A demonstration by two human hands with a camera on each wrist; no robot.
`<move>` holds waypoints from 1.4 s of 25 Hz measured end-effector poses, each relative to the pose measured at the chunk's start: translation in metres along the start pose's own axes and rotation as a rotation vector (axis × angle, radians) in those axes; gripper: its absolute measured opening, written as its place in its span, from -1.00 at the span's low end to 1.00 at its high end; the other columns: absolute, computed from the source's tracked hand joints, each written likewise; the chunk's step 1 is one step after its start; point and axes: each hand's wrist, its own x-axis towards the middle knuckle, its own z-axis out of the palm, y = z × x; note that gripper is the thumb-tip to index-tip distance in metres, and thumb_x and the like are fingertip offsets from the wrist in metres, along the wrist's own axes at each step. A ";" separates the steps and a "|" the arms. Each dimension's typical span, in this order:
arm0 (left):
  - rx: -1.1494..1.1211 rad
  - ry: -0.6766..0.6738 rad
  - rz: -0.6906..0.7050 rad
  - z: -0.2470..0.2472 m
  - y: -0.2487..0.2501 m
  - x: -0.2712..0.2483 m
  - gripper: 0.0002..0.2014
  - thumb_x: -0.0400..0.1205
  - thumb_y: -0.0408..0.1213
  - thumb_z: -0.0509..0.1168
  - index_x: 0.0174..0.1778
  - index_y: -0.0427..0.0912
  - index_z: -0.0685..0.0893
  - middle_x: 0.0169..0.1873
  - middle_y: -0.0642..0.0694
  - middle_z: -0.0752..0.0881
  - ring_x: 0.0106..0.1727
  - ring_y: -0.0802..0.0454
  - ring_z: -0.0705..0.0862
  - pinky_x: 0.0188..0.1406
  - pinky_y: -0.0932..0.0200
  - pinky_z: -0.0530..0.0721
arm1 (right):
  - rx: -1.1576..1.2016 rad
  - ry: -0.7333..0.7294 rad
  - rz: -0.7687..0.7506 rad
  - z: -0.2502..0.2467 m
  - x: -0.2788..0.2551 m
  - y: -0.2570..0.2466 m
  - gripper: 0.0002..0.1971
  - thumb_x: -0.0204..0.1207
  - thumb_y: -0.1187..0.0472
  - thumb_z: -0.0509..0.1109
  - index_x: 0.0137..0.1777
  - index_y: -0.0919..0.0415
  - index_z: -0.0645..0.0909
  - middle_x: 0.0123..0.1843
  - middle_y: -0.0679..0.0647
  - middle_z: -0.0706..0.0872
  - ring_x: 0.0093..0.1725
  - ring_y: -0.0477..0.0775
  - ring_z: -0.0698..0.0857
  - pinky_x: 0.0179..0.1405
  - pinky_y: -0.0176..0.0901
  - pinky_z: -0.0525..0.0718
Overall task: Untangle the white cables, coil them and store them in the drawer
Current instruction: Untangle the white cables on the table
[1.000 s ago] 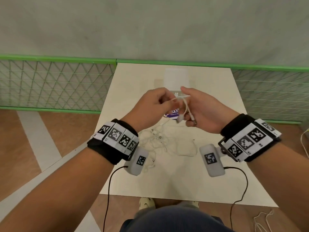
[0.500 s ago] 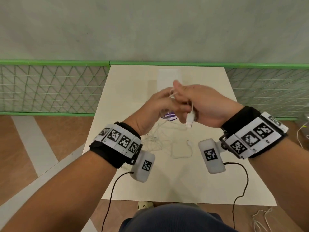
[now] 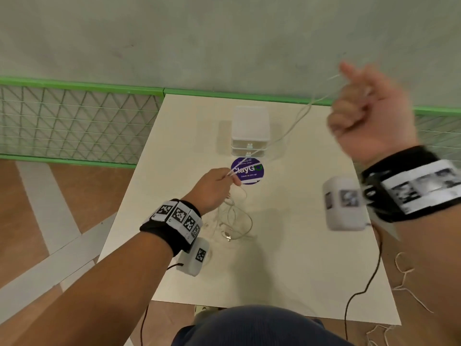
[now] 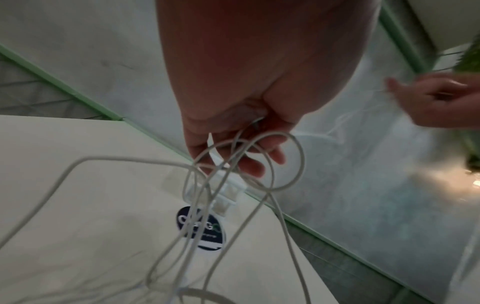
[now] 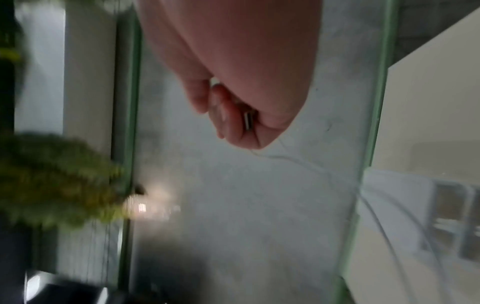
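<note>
We pinch the white cables (image 3: 287, 132) in both hands: left hand (image 3: 214, 186) low over the desk (image 3: 311, 245), right hand (image 3: 369, 116) raised, strands running diagonally between; loose loops hang beneath our left fingers (image 4: 249, 166).

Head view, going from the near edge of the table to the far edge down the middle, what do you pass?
Loose cable tangle → left hand → purple sticker → white drawer unit.
</note>
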 end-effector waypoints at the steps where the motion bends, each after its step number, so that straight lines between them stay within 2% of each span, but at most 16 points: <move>1: 0.043 -0.019 0.044 0.004 0.011 -0.001 -0.69 0.75 -0.32 0.11 -0.12 -0.18 0.77 -0.33 -0.06 0.61 -0.30 0.01 0.59 -0.16 0.06 0.63 | -0.153 -0.044 0.038 0.007 -0.001 0.021 -0.78 0.62 0.18 0.32 0.22 0.02 0.66 -0.55 -0.10 0.27 -0.59 -0.12 0.17 -0.60 -0.26 0.12; 3: 0.121 -0.051 0.159 0.007 0.033 -0.005 -0.71 0.76 -0.33 0.12 -0.12 -0.16 0.75 -0.34 0.06 0.61 -0.30 0.11 0.59 -0.27 0.18 0.52 | -0.640 -0.202 0.143 0.022 -0.006 0.066 -0.68 0.69 0.25 0.31 0.39 -0.05 0.62 -0.53 -0.17 0.36 -0.59 -0.12 0.21 -0.61 -0.25 0.15; 4: 0.124 -0.053 0.209 0.005 0.041 -0.007 -0.72 0.72 -0.37 0.13 -0.13 -0.13 0.75 -0.36 0.14 0.63 -0.32 0.19 0.59 -0.29 0.22 0.51 | -0.964 -0.274 0.170 0.025 -0.008 0.085 -0.70 0.70 0.20 0.35 0.39 0.00 0.63 -0.50 -0.17 0.45 -0.61 -0.14 0.27 -0.62 -0.26 0.20; 5: 0.098 -0.045 0.249 0.002 0.043 -0.007 -0.71 0.64 -0.40 0.14 -0.18 -0.05 0.74 -0.40 0.18 0.65 -0.35 0.24 0.60 -0.30 0.23 0.54 | -1.224 -0.330 0.182 0.025 -0.009 0.099 -0.76 0.69 0.09 0.38 0.29 0.11 0.67 -0.44 -0.12 0.52 -0.62 -0.16 0.31 -0.63 -0.27 0.25; 6: 0.058 -0.033 0.271 -0.003 0.043 -0.008 -0.70 0.56 -0.40 0.14 -0.24 0.05 0.73 -0.46 0.19 0.67 -0.38 0.24 0.60 -0.29 0.21 0.57 | -1.383 -0.359 0.192 0.022 -0.007 0.108 -0.68 0.67 -0.04 0.38 0.11 0.25 0.65 -0.41 -0.04 0.52 -0.61 -0.16 0.33 -0.63 -0.28 0.28; 8: -0.035 0.013 0.246 -0.012 0.033 -0.009 -0.76 0.53 -0.36 0.23 -0.26 0.06 0.73 -0.56 0.18 0.63 -0.42 0.10 0.57 -0.24 0.12 0.59 | -1.480 -0.365 0.223 0.017 -0.006 0.114 -0.46 0.64 -0.19 0.34 -0.15 0.37 0.51 -0.44 0.02 0.39 -0.57 -0.08 0.30 -0.57 -0.21 0.28; 10: -0.092 0.043 0.228 -0.017 0.022 -0.011 -0.94 0.59 -0.34 0.37 -0.10 -0.10 0.72 -0.65 0.13 0.53 -0.48 0.01 0.48 -0.32 0.16 0.56 | -1.525 -0.367 0.201 0.019 -0.009 0.115 -0.45 0.68 -0.17 0.30 -0.22 0.39 0.52 -0.48 -0.01 0.37 -0.56 -0.07 0.31 -0.50 -0.15 0.28; 12: -0.051 0.084 0.268 -0.018 0.013 -0.011 -0.97 0.63 -0.26 0.40 -0.07 -0.11 0.69 -0.61 0.07 0.61 -0.50 0.00 0.54 -0.33 0.14 0.67 | -1.324 -0.255 0.206 0.020 -0.009 0.114 -0.58 0.70 -0.08 0.31 -0.27 0.22 0.53 -0.54 -0.08 0.33 -0.60 -0.07 0.25 -0.56 -0.20 0.23; 14: 0.054 0.109 0.291 -0.019 0.001 -0.012 -0.93 0.62 -0.16 0.38 -0.12 -0.05 0.69 -0.39 -0.05 0.75 -0.30 -0.10 0.70 -0.15 -0.11 0.75 | -1.001 -0.119 0.221 0.027 -0.009 0.107 -0.64 0.70 -0.03 0.34 -0.28 0.12 0.50 -0.55 -0.09 0.28 -0.59 -0.05 0.17 -0.62 -0.24 0.14; 15: 0.085 0.105 0.284 -0.019 -0.005 -0.011 -0.93 0.62 -0.16 0.36 -0.14 -0.04 0.68 -0.33 -0.09 0.76 -0.24 -0.13 0.71 -0.09 -0.17 0.74 | -0.893 -0.075 0.220 0.032 -0.009 0.101 -0.63 0.70 -0.03 0.35 -0.31 0.11 0.48 -0.56 -0.09 0.27 -0.60 -0.05 0.15 -0.63 -0.26 0.12; 19: 0.087 0.102 0.314 -0.021 -0.029 -0.005 -0.96 0.66 -0.24 0.35 -0.03 -0.02 0.68 -0.30 0.00 0.69 -0.23 -0.05 0.65 -0.10 0.02 0.65 | -0.673 -0.056 0.160 0.051 -0.018 0.084 -0.58 0.73 0.00 0.28 -0.36 0.13 0.39 -0.61 -0.08 0.19 -0.67 -0.06 0.12 -0.61 -0.24 0.04; 22: 0.187 0.066 0.252 -0.026 -0.064 -0.001 -0.84 0.65 -0.37 0.32 0.09 -0.07 0.69 -0.14 -0.06 0.69 -0.11 -0.08 0.68 -0.10 0.15 0.61 | -0.417 -0.038 0.085 0.065 -0.024 0.049 -0.58 0.71 -0.01 0.23 -0.39 0.10 0.38 -0.65 -0.10 0.14 -0.70 -0.10 0.10 -0.65 -0.24 0.01; 27: 0.287 0.024 0.081 -0.033 -0.121 -0.006 -0.88 0.71 -0.28 0.30 0.03 -0.16 0.74 0.02 -0.18 0.76 0.00 -0.14 0.71 0.08 0.07 0.62 | -0.350 -0.113 -0.084 0.069 -0.029 -0.025 -0.63 0.67 -0.13 0.24 -0.33 0.00 0.40 -0.65 -0.08 0.17 -0.66 -0.13 0.14 -0.67 -0.24 0.19; 29: 0.288 0.048 0.048 -0.035 -0.126 -0.001 -0.81 0.74 -0.20 0.28 -0.02 -0.21 0.75 -0.06 -0.17 0.75 -0.02 -0.14 0.69 -0.03 0.12 0.56 | -0.387 -0.121 -0.104 0.064 -0.025 -0.033 -0.63 0.70 -0.15 0.23 -0.30 -0.01 0.41 -0.65 -0.07 0.19 -0.66 -0.14 0.15 -0.66 -0.25 0.24; 32: 0.281 0.064 -0.003 -0.043 -0.128 0.007 -0.73 0.74 -0.16 0.26 -0.11 -0.28 0.72 -0.20 -0.17 0.74 -0.15 -0.13 0.65 -0.30 0.24 0.47 | -0.443 -0.052 -0.115 0.060 -0.022 -0.029 -0.61 0.73 -0.18 0.18 -0.30 -0.01 0.42 -0.63 -0.06 0.17 -0.64 -0.12 0.12 -0.63 -0.24 0.18; 35: 0.297 0.079 -0.046 -0.053 -0.132 0.007 -0.67 0.76 -0.13 0.21 -0.13 -0.32 0.67 -0.20 -0.21 0.74 -0.13 -0.20 0.66 -0.21 0.03 0.51 | -0.440 0.012 -0.151 0.058 -0.017 -0.019 -0.61 0.73 -0.18 0.18 -0.29 -0.01 0.44 -0.61 -0.06 0.18 -0.61 -0.12 0.13 -0.62 -0.24 0.21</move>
